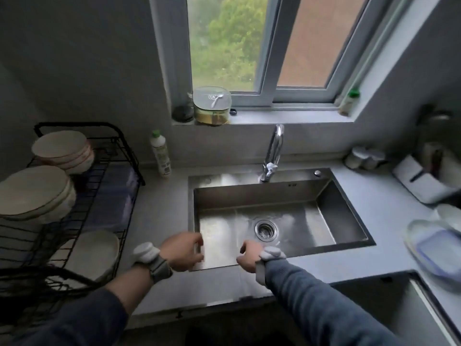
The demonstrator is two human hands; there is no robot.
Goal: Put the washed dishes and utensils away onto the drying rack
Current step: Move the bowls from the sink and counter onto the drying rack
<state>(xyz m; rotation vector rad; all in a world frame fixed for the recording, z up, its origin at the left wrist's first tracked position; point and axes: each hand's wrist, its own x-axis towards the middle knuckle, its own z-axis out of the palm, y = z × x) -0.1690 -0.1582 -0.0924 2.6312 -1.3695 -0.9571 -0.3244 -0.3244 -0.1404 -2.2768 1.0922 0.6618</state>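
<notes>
Fingers of both the left hand (183, 250) and right hand (249, 254) hang loosely curled, holding nothing, over the sink (344, 196) front edge

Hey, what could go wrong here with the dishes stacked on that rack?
The stacked bowls and plates sit tilted on the black drying rack; adding more might make them slide. The glass container near the counter edge on the right could get knocked by an elbow.
</notes>
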